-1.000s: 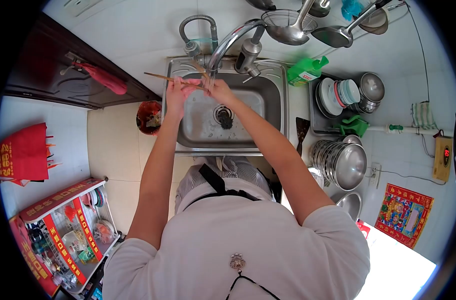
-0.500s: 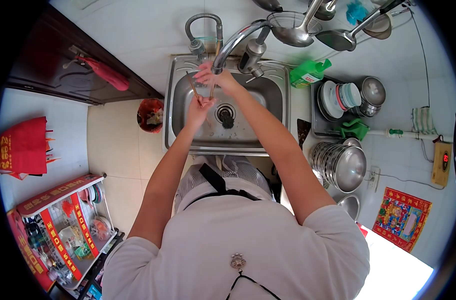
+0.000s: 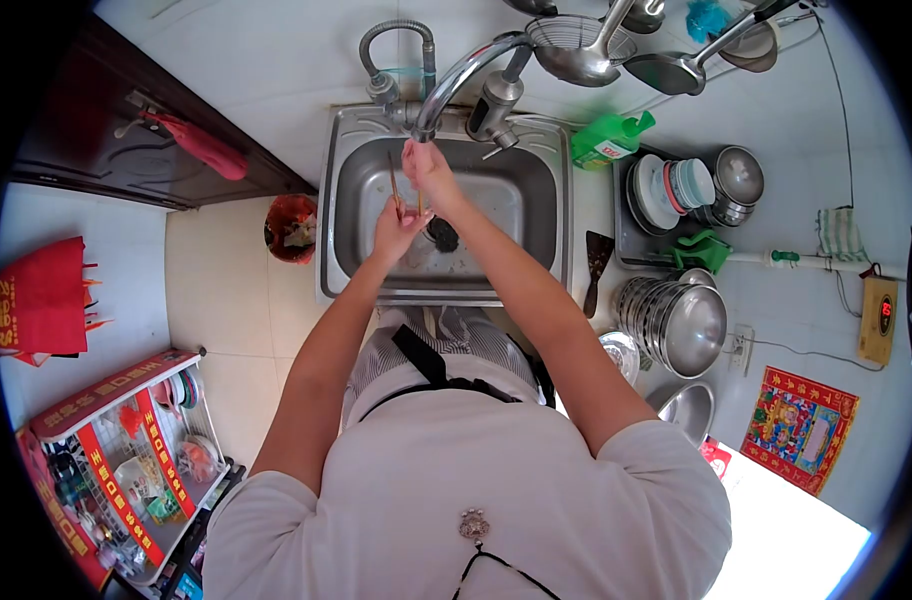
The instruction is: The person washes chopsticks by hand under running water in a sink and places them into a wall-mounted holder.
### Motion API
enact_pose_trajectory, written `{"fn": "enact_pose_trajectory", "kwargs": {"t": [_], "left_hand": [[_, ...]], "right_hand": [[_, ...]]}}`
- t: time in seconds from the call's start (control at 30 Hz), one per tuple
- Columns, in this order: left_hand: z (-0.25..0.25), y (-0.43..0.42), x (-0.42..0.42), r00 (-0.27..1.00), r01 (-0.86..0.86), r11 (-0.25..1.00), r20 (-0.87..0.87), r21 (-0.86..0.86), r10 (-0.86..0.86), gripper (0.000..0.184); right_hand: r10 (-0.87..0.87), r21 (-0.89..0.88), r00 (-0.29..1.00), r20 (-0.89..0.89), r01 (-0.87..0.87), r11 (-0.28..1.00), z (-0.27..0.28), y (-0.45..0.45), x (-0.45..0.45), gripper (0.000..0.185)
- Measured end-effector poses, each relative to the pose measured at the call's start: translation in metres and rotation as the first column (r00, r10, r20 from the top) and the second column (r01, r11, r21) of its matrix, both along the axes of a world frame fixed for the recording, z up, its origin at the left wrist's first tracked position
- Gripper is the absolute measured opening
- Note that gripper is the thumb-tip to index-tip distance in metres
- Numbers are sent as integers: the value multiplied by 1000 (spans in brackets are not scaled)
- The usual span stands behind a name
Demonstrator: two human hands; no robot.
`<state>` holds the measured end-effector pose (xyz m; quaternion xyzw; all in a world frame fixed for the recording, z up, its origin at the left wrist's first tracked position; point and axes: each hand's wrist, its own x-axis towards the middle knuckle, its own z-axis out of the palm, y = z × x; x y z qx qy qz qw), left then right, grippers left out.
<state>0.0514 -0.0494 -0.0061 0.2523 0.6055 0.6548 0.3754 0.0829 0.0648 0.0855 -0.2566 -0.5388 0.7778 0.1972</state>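
Over the steel sink [image 3: 536, 215], my left hand [image 3: 392, 232] is closed on thin brown chopsticks [image 3: 394, 182] near their lower ends. One stick points up to the left, clear of my other hand. My right hand [image 3: 431, 172] is right under the mouth of the curved faucet [image 3: 464, 72], its fingers wrapped round the upper part of another chopstick [image 3: 420, 204]. How many sticks there are is hard to tell. Below my hands, a dark clump [image 3: 442, 236] lies at the drain, partly covered by my right forearm.
Right of the sink stand a green bottle [image 3: 612, 140], a rack of plates and bowls [image 3: 656, 192], a dark spatula [image 3: 598, 268] and stacked steel bowls [image 3: 694, 330]. Ladles [image 3: 581, 65] hang above. A red bin [image 3: 292, 228] stands on the floor at left.
My right hand has closed from spread fingers round a chopstick and shifted slightly left and down. My left hand still grips the sticks, a little lower. The whole view has shifted slightly.
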Motion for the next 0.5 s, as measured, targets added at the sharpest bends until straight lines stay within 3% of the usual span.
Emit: {"fn": "enact_pose_trajectory", "kwargs": {"t": [0.03,0.13,0.23,0.33,0.43,0.5], "left_hand": [[8,4,3,998,-42,997,42,57,39,36],[27,3,12,993,-74,994,-100,-74,67,37],[-4,5,14,992,-99,992,89,76,92,37],[3,2,13,999,-44,998,9,-46,44,39],[22,1,14,983,74,985,-155,-156,-99,39],[14,-2,12,992,50,989,-111,-142,-66,38]], "right_hand": [[9,-6,1000,11,-9,1000,-1,-2,0,36],[5,85,999,-38,-2,996,0,-5,1,34],[-133,237,991,-15,133,962,10,-11,0,30],[-254,325,945,-208,312,893,-2,-11,-7,30],[-209,285,978,-11,203,937,-9,-12,-4,32],[-180,178,979,93,162,971,-11,-10,-4,36]]}}
